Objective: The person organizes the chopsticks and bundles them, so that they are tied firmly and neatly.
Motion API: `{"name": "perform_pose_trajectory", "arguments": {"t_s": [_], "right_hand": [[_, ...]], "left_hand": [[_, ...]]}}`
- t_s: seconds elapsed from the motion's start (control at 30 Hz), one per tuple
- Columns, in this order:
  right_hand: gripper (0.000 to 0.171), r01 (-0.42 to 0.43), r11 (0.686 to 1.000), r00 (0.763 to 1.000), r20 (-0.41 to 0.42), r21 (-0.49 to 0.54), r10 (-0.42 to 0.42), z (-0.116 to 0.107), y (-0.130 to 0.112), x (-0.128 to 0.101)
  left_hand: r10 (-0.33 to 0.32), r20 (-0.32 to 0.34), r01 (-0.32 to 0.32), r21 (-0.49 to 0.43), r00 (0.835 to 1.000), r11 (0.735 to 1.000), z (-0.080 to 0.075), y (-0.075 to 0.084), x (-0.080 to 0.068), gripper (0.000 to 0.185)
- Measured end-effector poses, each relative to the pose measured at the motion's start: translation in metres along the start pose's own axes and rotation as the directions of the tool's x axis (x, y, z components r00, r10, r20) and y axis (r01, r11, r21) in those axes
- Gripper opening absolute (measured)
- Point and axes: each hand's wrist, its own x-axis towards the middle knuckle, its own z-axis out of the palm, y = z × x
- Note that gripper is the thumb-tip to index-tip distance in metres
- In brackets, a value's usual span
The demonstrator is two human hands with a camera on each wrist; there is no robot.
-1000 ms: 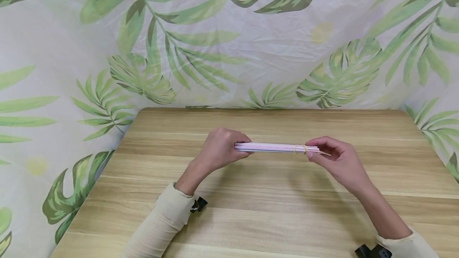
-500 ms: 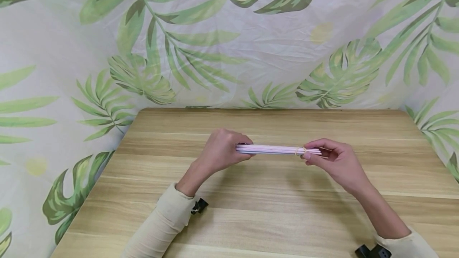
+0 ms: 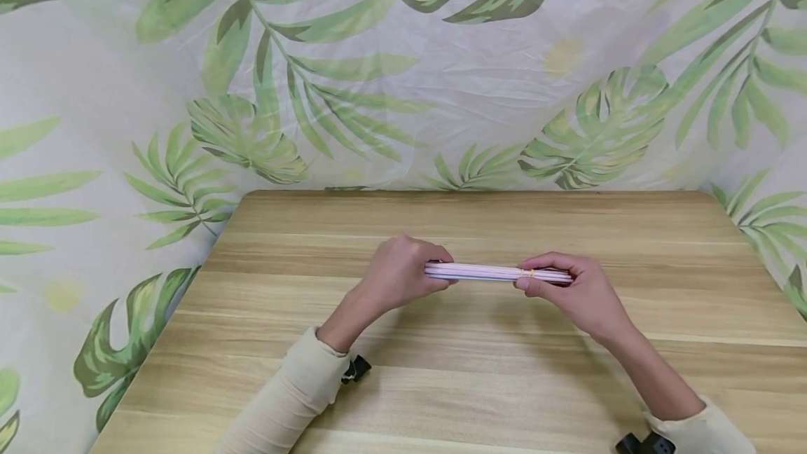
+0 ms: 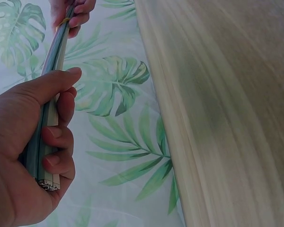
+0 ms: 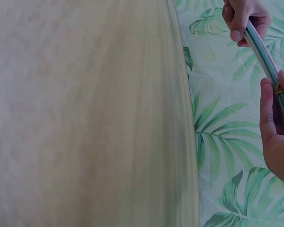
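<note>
A bundle of thin pale pink sticks point(image 3: 485, 272) is held level above the wooden table point(image 3: 441, 384). My left hand point(image 3: 403, 273) grips its left end with fingers curled round it; the left wrist view shows that fist point(image 4: 42, 142) round the bundle point(image 4: 49, 109). My right hand point(image 3: 570, 289) pinches the right end, thumb and fingers beside a yellow rubber band point(image 3: 531, 273) wound round the sticks. In the right wrist view the band point(image 5: 278, 90) sits by my right thumb point(image 5: 270, 104), and the bundle point(image 5: 262, 49) runs up to the left hand point(image 5: 241, 19).
The table's far edge point(image 3: 479, 192) meets a white cloth with green leaf prints point(image 3: 403, 69), which also hangs down at both sides. Beige sleeves point(image 3: 284, 405) cover both forearms, with black camera mounts at the wrists.
Both hands and the bundle have dropped slightly toward me. My right hand has slid left along the sticks, closing its fingers over the right end next to the rubber band.
</note>
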Motion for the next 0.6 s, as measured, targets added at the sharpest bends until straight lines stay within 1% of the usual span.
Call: {"name": "perform_pose_trajectory", "arguments": {"t_s": [0.23, 0.4, 0.5, 0.6], "right_hand": [[0.034, -0.016, 0.999, 0.999, 0.040, 0.031, 0.015, -0.009, -0.006, -0.002], [0.029, 0.021, 0.998, 1.000, 0.022, 0.055, -0.022, -0.016, -0.006, -0.001], [0.027, 0.031, 0.997, 0.999, 0.015, 0.067, -0.032, -0.015, -0.007, 0.000], [0.025, 0.034, 0.998, 0.999, 0.011, 0.058, -0.035, -0.012, -0.007, 0.000]], "left_hand": [[-0.030, 0.002, 0.030, 0.002, 1.000, 1.000, -0.001, 0.000, 0.000, 0.013], [-0.048, -0.016, 0.048, 0.003, 0.999, 0.999, -0.004, -0.002, 0.000, 0.012], [-0.051, -0.017, 0.051, 0.002, 0.999, 0.999, -0.004, -0.002, 0.000, 0.012], [-0.047, -0.006, 0.047, 0.001, 0.999, 0.999, -0.004, -0.001, 0.000, 0.012]]}}
